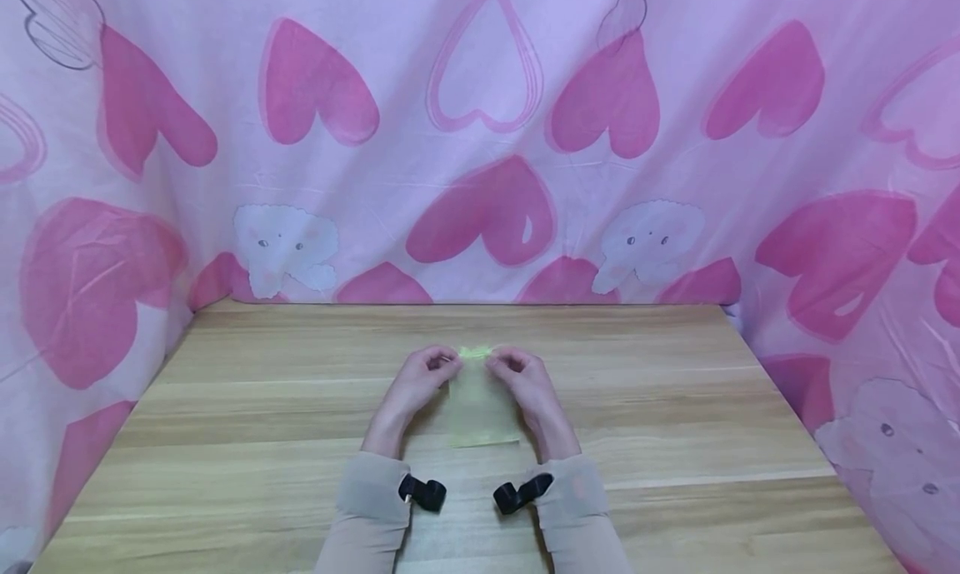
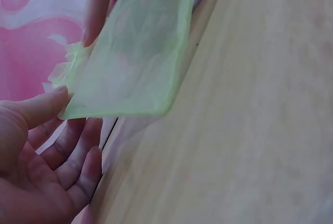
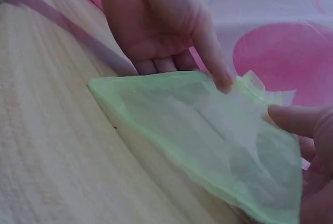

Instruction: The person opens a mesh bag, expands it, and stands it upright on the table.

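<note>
A small sheer pale-green drawstring pouch [image 1: 483, 403] hangs between both hands over the table, its ruffled top edge facing away and its flat bottom toward me. My left hand [image 1: 416, 382] pinches one top corner between thumb and fingers; in the left wrist view its other fingers [image 2: 67, 156] curl loosely below the corner. At the opposite top corner my right hand [image 1: 531, 384] pinches the fabric, its thumb [image 3: 294, 120] lying on the near face in the right wrist view. The gathered neck [image 3: 255, 88] bunches up between the two thumbs.
A wood-grain table [image 1: 262, 424] stretches out around the hands. Behind it and at both sides hangs a pink curtain [image 1: 480, 74] with heart prints. Small black cameras [image 1: 427, 495] are strapped to both wrists over light sleeves [image 1: 577, 495].
</note>
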The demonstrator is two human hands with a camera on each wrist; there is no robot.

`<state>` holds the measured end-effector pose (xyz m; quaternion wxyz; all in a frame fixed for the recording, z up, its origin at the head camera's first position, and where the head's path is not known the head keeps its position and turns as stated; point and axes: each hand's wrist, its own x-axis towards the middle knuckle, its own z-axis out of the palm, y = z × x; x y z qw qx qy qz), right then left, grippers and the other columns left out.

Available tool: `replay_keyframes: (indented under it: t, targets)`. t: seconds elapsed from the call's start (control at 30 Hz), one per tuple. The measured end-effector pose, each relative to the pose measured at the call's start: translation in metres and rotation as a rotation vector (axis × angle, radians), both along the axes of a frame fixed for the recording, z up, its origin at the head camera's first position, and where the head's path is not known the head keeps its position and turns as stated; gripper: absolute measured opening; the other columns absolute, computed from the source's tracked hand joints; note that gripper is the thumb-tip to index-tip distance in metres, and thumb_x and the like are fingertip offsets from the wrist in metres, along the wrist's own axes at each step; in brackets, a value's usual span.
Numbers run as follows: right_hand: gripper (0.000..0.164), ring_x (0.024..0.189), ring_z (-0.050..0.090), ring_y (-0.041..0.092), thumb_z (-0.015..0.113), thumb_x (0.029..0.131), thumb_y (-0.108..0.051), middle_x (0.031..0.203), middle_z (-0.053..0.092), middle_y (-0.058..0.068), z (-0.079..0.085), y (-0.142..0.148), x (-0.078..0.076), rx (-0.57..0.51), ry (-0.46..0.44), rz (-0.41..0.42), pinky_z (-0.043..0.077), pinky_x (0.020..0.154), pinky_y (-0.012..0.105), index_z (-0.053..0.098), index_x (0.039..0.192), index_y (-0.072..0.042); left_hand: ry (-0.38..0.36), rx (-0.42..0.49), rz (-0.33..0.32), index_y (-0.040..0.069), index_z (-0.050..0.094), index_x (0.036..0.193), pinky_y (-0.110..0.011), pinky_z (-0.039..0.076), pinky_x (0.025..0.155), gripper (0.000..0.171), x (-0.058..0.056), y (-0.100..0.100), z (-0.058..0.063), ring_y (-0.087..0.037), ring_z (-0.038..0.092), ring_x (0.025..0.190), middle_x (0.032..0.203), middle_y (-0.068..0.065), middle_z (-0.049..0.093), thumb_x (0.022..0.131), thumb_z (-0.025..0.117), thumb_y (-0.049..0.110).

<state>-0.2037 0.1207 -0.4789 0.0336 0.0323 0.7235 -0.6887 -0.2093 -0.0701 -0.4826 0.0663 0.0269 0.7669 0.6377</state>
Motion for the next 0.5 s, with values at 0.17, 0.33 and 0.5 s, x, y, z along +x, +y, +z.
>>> replay_keyframes:
  t: [0.17, 0.33, 0.5]
  targets:
    - [0.014, 0.08, 0.054, 0.014, 0.071, 0.089, -0.009, 0.087, 0.063, 0.002, 0.0021, -0.0013, 0.0011, 0.008, 0.006, 0.013, 0.045, 0.067, 0.024, 0.07, 0.097, 0.003, 0.013, -0.011, -0.011, 0.004, 0.071, 0.1, -0.032, 0.049, 0.071, 0.011, 0.0004, 0.0018, 0.001, -0.015, 0.057, 0.078, 0.087, -0.004, 0.066, 0.091, 0.069, 0.01]
    - [0.015, 0.079, 0.054, 0.014, 0.073, 0.088, -0.011, 0.086, 0.064, 0.001, 0.0021, -0.0022, 0.0006, 0.006, -0.01, -0.017, 0.045, 0.066, 0.024, 0.072, 0.093, 0.002, 0.003, 0.015, 0.029, 0.004, 0.073, 0.099, -0.034, 0.051, 0.075, 0.011, 0.0014, 0.0029, 0.0003, -0.016, 0.06, 0.081, 0.087, -0.003, 0.068, 0.09, 0.071, 0.011]
    - [0.018, 0.078, 0.053, 0.014, 0.073, 0.088, -0.011, 0.086, 0.064, 0.002, 0.0059, -0.002, 0.0009, -0.001, -0.039, -0.021, 0.044, 0.066, 0.026, 0.071, 0.094, 0.006, -0.017, 0.031, 0.071, 0.002, 0.073, 0.1, -0.039, 0.051, 0.08, 0.014, 0.0018, 0.0038, 0.0001, -0.017, 0.06, 0.082, 0.089, -0.005, 0.068, 0.089, 0.072, 0.011]
